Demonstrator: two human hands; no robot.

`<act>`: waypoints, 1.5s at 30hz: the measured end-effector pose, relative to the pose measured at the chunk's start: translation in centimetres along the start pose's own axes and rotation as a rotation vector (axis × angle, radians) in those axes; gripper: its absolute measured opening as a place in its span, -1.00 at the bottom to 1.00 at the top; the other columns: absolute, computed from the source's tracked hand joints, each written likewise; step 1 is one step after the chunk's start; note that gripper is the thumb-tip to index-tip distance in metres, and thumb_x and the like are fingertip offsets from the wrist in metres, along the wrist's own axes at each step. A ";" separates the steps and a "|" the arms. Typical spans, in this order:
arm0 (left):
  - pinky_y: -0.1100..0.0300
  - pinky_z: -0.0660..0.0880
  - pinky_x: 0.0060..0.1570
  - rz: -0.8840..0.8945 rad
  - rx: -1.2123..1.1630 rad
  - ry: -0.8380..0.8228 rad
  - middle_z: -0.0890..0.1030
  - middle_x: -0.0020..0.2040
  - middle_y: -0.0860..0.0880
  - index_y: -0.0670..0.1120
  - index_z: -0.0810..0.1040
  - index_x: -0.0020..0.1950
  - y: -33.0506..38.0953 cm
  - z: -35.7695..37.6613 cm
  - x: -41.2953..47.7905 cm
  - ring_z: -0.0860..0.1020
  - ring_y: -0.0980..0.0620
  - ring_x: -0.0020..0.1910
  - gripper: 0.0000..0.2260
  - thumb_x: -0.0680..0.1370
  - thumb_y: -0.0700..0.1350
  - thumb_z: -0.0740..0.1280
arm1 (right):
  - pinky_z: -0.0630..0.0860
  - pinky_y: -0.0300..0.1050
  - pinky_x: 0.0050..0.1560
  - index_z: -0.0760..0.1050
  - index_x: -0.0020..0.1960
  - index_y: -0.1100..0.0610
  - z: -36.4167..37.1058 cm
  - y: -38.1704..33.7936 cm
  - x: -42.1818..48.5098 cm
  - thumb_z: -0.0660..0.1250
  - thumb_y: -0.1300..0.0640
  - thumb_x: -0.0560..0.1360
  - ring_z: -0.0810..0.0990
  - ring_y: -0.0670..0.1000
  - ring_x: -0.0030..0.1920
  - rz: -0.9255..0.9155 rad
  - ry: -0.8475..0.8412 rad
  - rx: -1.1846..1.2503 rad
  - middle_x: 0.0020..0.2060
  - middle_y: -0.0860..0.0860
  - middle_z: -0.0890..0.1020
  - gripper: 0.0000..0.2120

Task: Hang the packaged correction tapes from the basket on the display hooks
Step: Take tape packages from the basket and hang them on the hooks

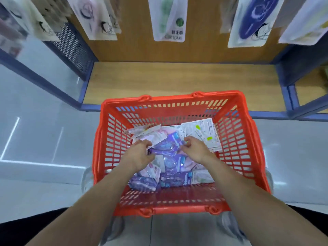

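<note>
Basket (179, 103) was set on the floor against the shelf base, directly under the hung packs (168, 18), likely so stock could be lifted straight up to the hooks; the hooks themselves were out of frame. Tapes (177, 180) were heaped loose in the basket bottom, overlapping at mixed angles, no common heading. Both hands were reached down into the heap. Left hand (142, 153) was curled on the left end of a purple pack (165, 148); right hand (193, 148) was pinched at its right end. Both grips looked clamped on that pack, though the fingertips were partly hidden, so contact was judged, not confirmed. Pack's long axis was laid roughly left-right across the basket, slightly tilted, face up. Which end carried the hang hole could not be told. Two-handed hold was probably used to free the pack from the neighbours lying on it. White packs (200, 132) were lying at the far right corner, untouched.
</note>
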State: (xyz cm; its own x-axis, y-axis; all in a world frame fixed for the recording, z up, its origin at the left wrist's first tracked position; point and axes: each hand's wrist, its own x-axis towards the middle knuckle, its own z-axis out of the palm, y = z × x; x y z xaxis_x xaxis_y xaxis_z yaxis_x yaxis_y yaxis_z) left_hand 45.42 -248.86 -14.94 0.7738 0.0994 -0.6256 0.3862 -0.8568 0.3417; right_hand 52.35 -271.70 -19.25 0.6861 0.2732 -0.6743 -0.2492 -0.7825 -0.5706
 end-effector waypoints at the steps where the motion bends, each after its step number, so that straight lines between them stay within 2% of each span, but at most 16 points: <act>1: 0.09 0.51 0.05 0.015 0.003 -0.017 0.56 0.25 -0.07 -0.06 0.50 0.41 -0.2 0.3 0.5 0.58 -0.11 0.14 -0.59 0.61 0.05 0.37 | 0.45 -0.05 0.03 0.38 0.42 0.17 0.8 -0.2 0.7 0.32 -0.02 0.64 0.61 0.00 -0.01 -0.004 0.000 0.020 0.17 0.08 0.61 -0.57; 3: 0.11 0.47 -0.12 0.045 -0.006 -0.030 0.61 0.07 -0.03 -0.02 0.58 0.25 -0.5 0.8 0.9 0.59 -0.07 -0.04 -0.72 0.58 0.04 0.39 | 0.54 0.03 0.11 0.40 0.36 0.12 2.0 -0.2 1.8 0.37 -0.18 0.57 0.64 0.06 0.00 0.005 0.029 0.072 0.13 0.08 0.65 -0.48; 5: 0.11 0.49 -0.13 0.048 -0.034 -0.020 0.64 0.07 0.01 0.02 0.59 0.20 -0.9 1.2 1.1 0.60 -0.03 -0.09 -0.72 0.54 0.08 0.41 | 0.58 0.09 0.10 0.46 0.23 0.08 2.8 0.2 2.9 0.41 -0.26 0.50 0.68 0.09 -0.03 0.006 0.040 0.085 0.01 0.05 0.67 -0.50; 9: 0.08 0.53 0.00 0.070 -0.041 -0.006 0.62 0.10 0.00 0.04 0.59 0.29 -0.8 1.8 1.8 0.60 -0.08 0.06 -0.63 0.53 0.13 0.42 | 0.58 -0.10 -0.11 0.47 -0.07 0.15 1.7 0.2 2.9 0.43 0.12 0.57 0.66 -0.01 -0.21 -0.031 0.103 0.190 -0.16 0.12 0.62 -0.84; 12: 0.04 0.48 0.16 0.126 0.010 -0.024 0.56 0.15 0.04 0.10 0.56 0.33 0.3 2.6 2.4 0.49 -0.07 0.21 -0.59 0.52 0.18 0.41 | 0.62 0.02 -0.18 0.46 -0.13 0.07 -0.5 1.1 2.0 0.37 0.25 0.59 0.65 0.15 -0.25 -0.009 0.208 0.330 -0.22 0.09 0.60 -0.83; 16: 0.04 0.34 0.30 0.194 0.100 -0.021 0.51 0.29 0.10 0.17 0.52 0.35 2.0 4.0 3.3 0.40 -0.04 0.34 -0.53 0.46 0.19 0.46 | 0.61 0.27 -0.20 0.47 -0.15 0.08 -3.0 2.0 0.6 0.29 0.29 0.62 0.65 0.31 -0.25 -0.001 0.313 0.492 -0.15 0.29 0.64 -0.79; 21: 0.01 0.24 0.35 0.288 0.223 -0.078 0.32 0.42 0.12 0.21 0.35 0.53 3.6 5.3 4.1 0.27 -0.03 0.39 -0.37 0.49 0.25 0.42 | 0.53 0.15 -0.13 0.45 -0.17 0.14 -3.5 2.7 -0.1 0.27 0.23 0.65 0.57 0.15 -0.17 0.001 0.380 0.619 -0.25 0.13 0.56 -0.79; 26: 0.02 0.26 0.37 0.236 0.258 -0.092 0.28 0.30 0.01 0.18 0.25 0.59 4.0 5.9 5.0 0.25 -0.07 0.34 -0.21 0.43 0.33 0.45 | 0.60 0.30 0.14 0.54 -0.08 0.07 -3.2 3.6 0.2 0.30 0.12 0.64 0.69 0.24 0.04 0.083 0.385 0.705 -0.01 0.20 0.70 -0.87; 28: 0.04 0.30 0.35 0.208 0.255 -0.023 0.28 0.25 0.00 0.14 0.35 0.51 4.1 5.9 5.2 0.26 -0.07 0.31 -0.24 0.39 0.35 0.48 | 0.64 0.24 0.06 0.55 0.05 0.10 -3.3 3.8 0.1 0.34 0.13 0.62 0.71 0.15 -0.04 0.103 0.351 0.722 0.00 0.16 0.71 -0.94; 31: 0.03 0.29 0.37 0.153 0.240 0.070 0.31 0.30 0.00 0.04 0.41 0.41 4.3 5.9 5.0 0.25 -0.08 0.35 -0.24 0.34 0.39 0.49 | 0.58 -0.04 -0.21 0.50 0.08 0.16 -3.2 3.6 0.1 0.45 0.24 0.54 0.68 0.07 -0.17 0.112 0.301 0.695 -0.09 0.09 0.69 -0.83; 34: -0.02 0.25 0.39 0.088 0.136 0.094 0.46 0.34 -0.01 0.02 0.41 0.40 4.3 5.1 4.8 0.31 -0.09 0.40 -0.20 0.31 0.41 0.49 | 0.55 -0.09 -0.30 0.45 -0.03 0.10 -2.8 3.6 0.6 0.38 0.36 0.55 0.68 0.12 -0.23 0.120 0.308 0.674 -0.14 0.15 0.67 -0.81; 37: -0.06 0.41 0.27 0.039 -0.013 0.136 0.61 0.14 -0.02 -0.01 0.44 0.31 4.1 4.3 5.0 0.53 -0.12 0.20 -0.28 0.33 0.39 0.50 | 0.54 -0.05 -0.33 0.46 -0.04 0.07 -2.6 3.6 1.2 0.31 0.31 0.59 0.71 0.22 -0.19 0.148 0.336 0.672 -0.06 0.21 0.70 -0.85; 39: 0.01 0.51 0.10 0.031 -0.253 0.120 0.65 0.05 0.00 -0.04 0.47 0.27 3.7 4.3 5.2 0.60 -0.08 0.07 -0.43 0.43 0.25 0.51 | 0.55 -0.08 -0.34 0.47 -0.01 0.08 -2.7 3.5 1.5 0.30 0.27 0.60 0.72 0.22 -0.16 0.144 0.358 0.667 -0.02 0.20 0.70 -0.89; 41: 0.11 0.53 0.00 0.028 -0.546 0.091 0.66 0.10 0.00 -0.08 0.49 0.31 3.2 4.3 5.5 0.63 -0.05 0.08 -0.56 0.52 0.05 0.50 | 0.58 -0.07 -0.35 0.49 0.03 0.15 -3.1 3.0 1.4 0.26 0.26 0.64 0.70 0.13 -0.23 0.105 0.401 0.708 -0.05 0.16 0.68 -0.94; 43: 0.20 0.57 -0.08 0.005 -0.727 0.079 0.66 0.14 -0.04 -0.13 0.45 0.34 3.1 3.8 5.6 0.65 -0.03 0.06 -0.60 0.56 -0.11 0.48 | 0.66 0.05 -0.19 0.52 0.06 0.21 -3.7 2.6 1.1 0.24 0.22 0.67 0.70 0.03 -0.20 0.039 0.440 0.715 -0.13 0.06 0.66 -0.90; 45: 0.08 0.64 -0.01 -0.031 -0.857 0.079 0.68 0.14 -0.09 -0.15 0.46 0.30 2.9 3.6 5.8 0.68 -0.06 0.06 -0.63 0.55 -0.16 0.49 | 0.64 0.13 -0.04 0.53 0.08 0.26 -4.3 2.4 0.8 0.25 0.17 0.68 0.71 0.05 -0.08 -0.001 0.427 0.691 -0.14 0.03 0.65 -0.84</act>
State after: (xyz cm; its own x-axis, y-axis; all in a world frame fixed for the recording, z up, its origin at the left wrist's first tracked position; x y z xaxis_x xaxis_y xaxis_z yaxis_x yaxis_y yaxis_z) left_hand 49.21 -252.58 -20.16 0.7769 0.1791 -0.6036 0.6290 -0.1789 0.7565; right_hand 55.20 -275.77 -19.17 0.8535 -0.0727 -0.5160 -0.5182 -0.2221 -0.8259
